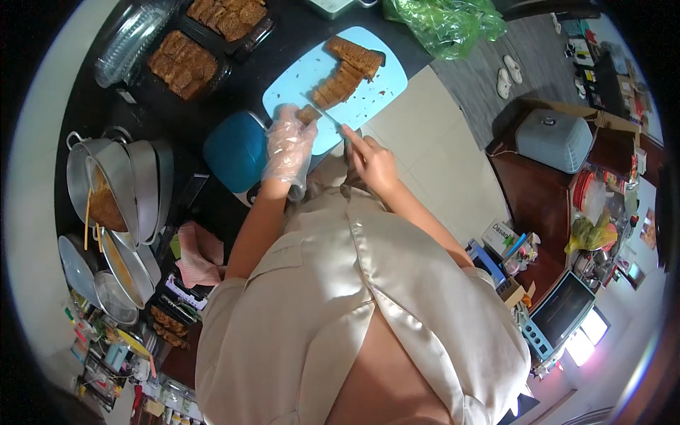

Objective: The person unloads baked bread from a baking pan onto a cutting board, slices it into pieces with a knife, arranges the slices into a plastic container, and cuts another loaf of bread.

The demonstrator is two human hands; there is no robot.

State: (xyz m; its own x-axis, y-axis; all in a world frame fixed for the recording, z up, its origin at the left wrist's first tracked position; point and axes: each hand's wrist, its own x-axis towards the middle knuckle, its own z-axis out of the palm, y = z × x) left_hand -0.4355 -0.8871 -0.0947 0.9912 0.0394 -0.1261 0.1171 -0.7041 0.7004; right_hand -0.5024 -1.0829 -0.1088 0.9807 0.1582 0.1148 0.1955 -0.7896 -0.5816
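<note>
On a light-blue cutting board (280,88) lies a row of brown, crusted food slices (338,86), curving toward the far end, with crumbs around it. My left hand (289,145), in a clear plastic glove, has its fingers closed on a small brown end piece (307,115) at the board's near edge. The knife (327,113) has its blade between that piece and the row. Its handle is gripped by my bare right hand (372,161), index finger stretched along the top.
Clear plastic trays of brown slices (183,65) stand at the upper left. A blue container (236,151) sits left of my gloved hand, near stacked metal pots (113,177). A green plastic bag (446,25) lies beyond the board. Tiled floor (432,134) shows at right.
</note>
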